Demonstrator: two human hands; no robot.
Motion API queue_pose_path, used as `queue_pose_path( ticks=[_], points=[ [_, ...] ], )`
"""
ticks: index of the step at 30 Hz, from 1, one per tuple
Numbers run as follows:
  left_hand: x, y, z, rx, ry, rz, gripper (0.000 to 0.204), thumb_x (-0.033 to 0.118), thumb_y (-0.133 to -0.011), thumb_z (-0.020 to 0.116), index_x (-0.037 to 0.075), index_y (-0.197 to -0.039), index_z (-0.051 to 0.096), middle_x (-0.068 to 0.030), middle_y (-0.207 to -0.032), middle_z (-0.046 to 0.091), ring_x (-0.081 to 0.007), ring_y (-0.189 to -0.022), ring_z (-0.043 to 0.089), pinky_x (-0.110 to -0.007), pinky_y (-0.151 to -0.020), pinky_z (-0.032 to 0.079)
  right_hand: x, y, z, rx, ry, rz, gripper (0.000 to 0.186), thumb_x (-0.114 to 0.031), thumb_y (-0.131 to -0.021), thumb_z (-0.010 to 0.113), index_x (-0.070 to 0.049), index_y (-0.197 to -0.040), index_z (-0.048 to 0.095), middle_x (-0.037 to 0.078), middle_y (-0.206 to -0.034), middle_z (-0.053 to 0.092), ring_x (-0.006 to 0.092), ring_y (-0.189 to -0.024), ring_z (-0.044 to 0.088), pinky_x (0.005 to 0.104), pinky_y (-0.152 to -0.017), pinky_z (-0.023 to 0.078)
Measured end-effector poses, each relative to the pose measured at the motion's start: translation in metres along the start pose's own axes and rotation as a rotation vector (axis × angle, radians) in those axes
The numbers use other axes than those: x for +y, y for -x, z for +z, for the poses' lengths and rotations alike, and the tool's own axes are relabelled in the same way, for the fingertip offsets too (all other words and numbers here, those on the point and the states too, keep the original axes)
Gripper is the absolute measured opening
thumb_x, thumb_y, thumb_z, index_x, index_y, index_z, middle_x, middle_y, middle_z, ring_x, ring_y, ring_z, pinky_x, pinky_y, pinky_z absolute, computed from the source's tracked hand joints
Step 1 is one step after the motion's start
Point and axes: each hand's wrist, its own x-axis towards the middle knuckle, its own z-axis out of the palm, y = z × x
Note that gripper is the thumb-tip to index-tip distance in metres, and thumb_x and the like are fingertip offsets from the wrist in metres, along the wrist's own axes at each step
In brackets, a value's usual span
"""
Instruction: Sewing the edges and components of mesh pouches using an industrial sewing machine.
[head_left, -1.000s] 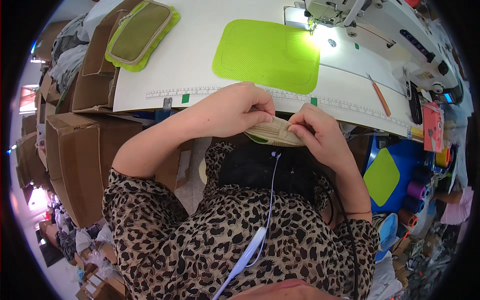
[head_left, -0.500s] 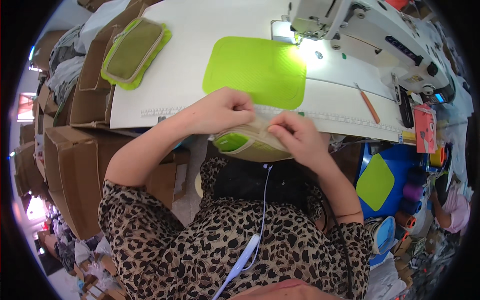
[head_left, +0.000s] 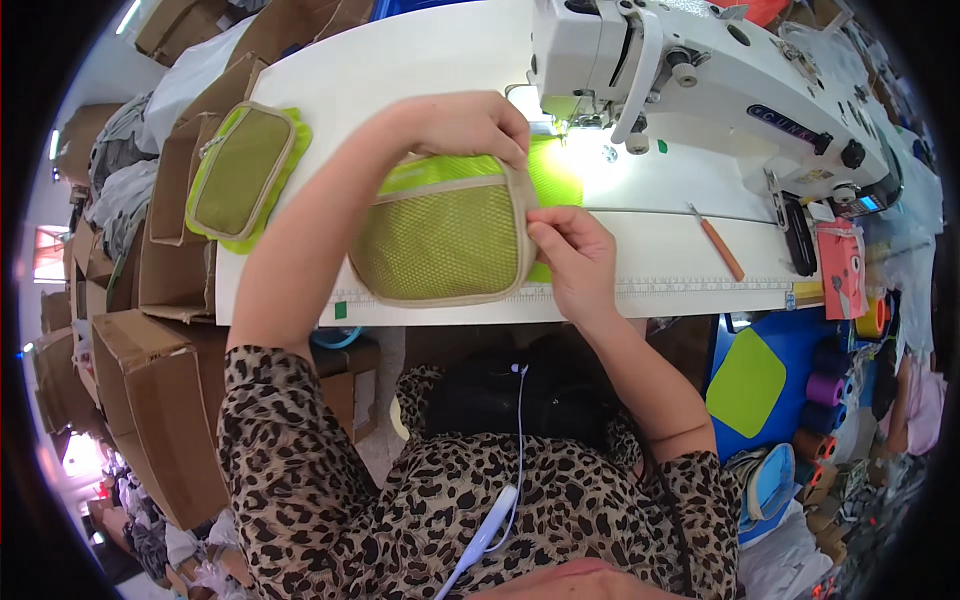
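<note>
My left hand (head_left: 470, 130) is closed on the upper right of a beige-bound mesh pouch (head_left: 435, 240), fingers curled over its top edge. My right hand (head_left: 575, 255) pinches the binding on the pouch's right side, thumb against it. The pouch is held face up over the table, covering much of a lime green panel (head_left: 558, 180), whose top and right parts show in front of the sewing machine (head_left: 685, 75) and its lit needle area. A similar olive pouch (head_left: 240, 180) lies on a ruffled lime piece at the left of the table.
An orange-handled tool (head_left: 718, 245) and black scissors (head_left: 798, 235) lie right of my hands. Below, a blue board (head_left: 762, 325) holds a lime piece (head_left: 745, 385) beside thread spools (head_left: 826, 389). Cardboard boxes (head_left: 150, 410) crowd the left; at the far right rim is part of a pink-clothed person (head_left: 925, 410).
Both hands have raised the pouch from near my lap onto the table over the lime panel, opening it out from a narrow edge-on view to show its mesh face. The view has shifted too.
</note>
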Motion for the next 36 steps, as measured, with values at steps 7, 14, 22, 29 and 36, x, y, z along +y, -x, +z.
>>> queue_pose_path(
  ticks=[7,14,22,29,36],
  points=[
    [-0.025,-0.020,0.022,-0.047,0.014,-0.068,0.021,0.022,-0.086,0.073,0.002,-0.093,0.073,-0.0044,-0.079,0.069,-0.0130,-0.077,0.059,-0.031,-0.075,0.049,-0.023,0.003,-0.021,-0.155,0.605,0.011,0.036,0.007,-0.087,0.060,-0.008,-0.116,0.073,0.009,-0.118,0.073,0.0193,-0.098,0.072,0.0304,-0.098,0.052],
    [-0.030,-0.006,0.014,0.056,-0.009,-0.160,0.022,0.023,-0.084,0.072,0.002,-0.090,0.073,-0.0062,-0.077,0.067,-0.0154,-0.075,0.059,-0.032,-0.072,0.048,-0.029,-0.027,-0.013,-0.345,0.863,0.001,0.031,0.004,-0.086,0.066,-0.007,-0.114,0.073,0.012,-0.120,0.072,0.0223,-0.103,0.071,0.0338,-0.110,0.045],
    [-0.034,-0.009,0.005,0.013,-0.066,-0.157,0.021,0.023,-0.085,0.072,0.003,-0.090,0.073,-0.0050,-0.076,0.067,-0.0150,-0.074,0.059,-0.032,-0.071,0.048,-0.009,-0.026,-0.006,-0.286,0.853,-0.203,0.025,0.001,-0.087,0.063,-0.006,-0.110,0.071,0.012,-0.115,0.072,0.0293,-0.084,0.071,0.0408,-0.114,0.043],
    [-0.013,-0.020,-0.009,-0.075,-0.121,-0.137,0.021,0.024,-0.085,0.071,0.003,-0.090,0.073,-0.0044,-0.080,0.069,-0.0147,-0.073,0.061,-0.031,-0.071,0.049,-0.016,-0.022,-0.006,-0.231,0.782,-0.173,0.027,0.001,-0.089,0.063,-0.007,-0.113,0.071,0.014,-0.114,0.072,0.0293,-0.092,0.072,0.0391,-0.107,0.049],
    [-0.002,-0.042,-0.015,0.031,0.001,-0.168,0.029,0.023,-0.082,0.072,0.000,-0.099,0.075,-0.0096,-0.086,0.072,-0.0173,-0.082,0.065,-0.033,-0.077,0.050,-0.027,-0.035,-0.014,-0.104,0.745,-0.362,0.023,0.000,-0.086,0.069,-0.005,-0.107,0.074,0.013,-0.110,0.073,0.0288,-0.102,0.071,0.0373,-0.089,0.057]
  ],
)
